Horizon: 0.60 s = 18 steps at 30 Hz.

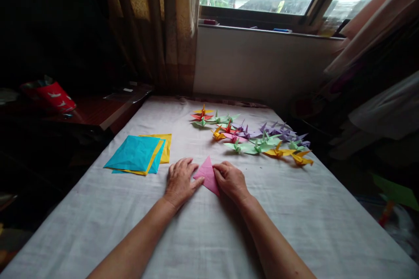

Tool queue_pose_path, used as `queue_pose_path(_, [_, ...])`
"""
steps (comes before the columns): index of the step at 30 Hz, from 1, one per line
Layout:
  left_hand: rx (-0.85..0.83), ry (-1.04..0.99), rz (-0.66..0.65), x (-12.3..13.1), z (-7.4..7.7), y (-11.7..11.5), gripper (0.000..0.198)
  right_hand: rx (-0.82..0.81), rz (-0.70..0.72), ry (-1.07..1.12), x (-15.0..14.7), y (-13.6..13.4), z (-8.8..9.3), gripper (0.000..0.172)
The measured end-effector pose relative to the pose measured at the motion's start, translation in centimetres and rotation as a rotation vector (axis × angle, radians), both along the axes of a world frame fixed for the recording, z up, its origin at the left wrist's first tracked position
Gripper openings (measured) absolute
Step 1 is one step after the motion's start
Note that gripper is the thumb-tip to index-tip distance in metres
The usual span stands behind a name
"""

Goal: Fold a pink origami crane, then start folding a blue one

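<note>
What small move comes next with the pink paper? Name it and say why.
Probably press the right hand along the right edge of the pink paper to flatten it, with the left hand as the steady one: the right hand sits at that edge, while the left thumb rests at the paper's lower left side.

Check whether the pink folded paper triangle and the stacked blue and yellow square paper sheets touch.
Apart. The head view shows the left hand and bare pale cloth between the pink triangle and the stacked sheets.
</note>
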<state>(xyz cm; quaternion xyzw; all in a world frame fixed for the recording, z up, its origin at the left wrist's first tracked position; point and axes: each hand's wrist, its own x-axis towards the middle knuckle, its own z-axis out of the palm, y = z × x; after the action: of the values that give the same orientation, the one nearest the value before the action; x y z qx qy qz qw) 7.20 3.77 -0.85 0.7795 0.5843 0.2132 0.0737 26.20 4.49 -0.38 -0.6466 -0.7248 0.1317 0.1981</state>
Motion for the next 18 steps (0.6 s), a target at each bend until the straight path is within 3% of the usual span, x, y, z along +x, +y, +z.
queue_pose_path(6, [-0.038,-0.016,-0.021,-0.2,-0.5,-0.2,0.032,0.183,0.085,0.240,1.0,-0.2,-2.1,0.026])
queue_pose_path(10, [-0.024,-0.022,-0.027,-0.3,-0.8,-0.3,0.032,0.266,0.115,0.356,1.2,-0.5,-1.9,0.021])
queue_pose_path(13, [0.015,-0.035,-0.035,-0.3,-1.0,-0.6,0.032,0.285,0.197,0.352,0.6,-1.1,-1.3,0.017])
queue_pose_path(18, [-0.027,-0.041,-0.089,-0.4,-0.5,-0.8,0.010,0.249,0.212,0.216,-0.6,-1.9,-1.0,0.012])
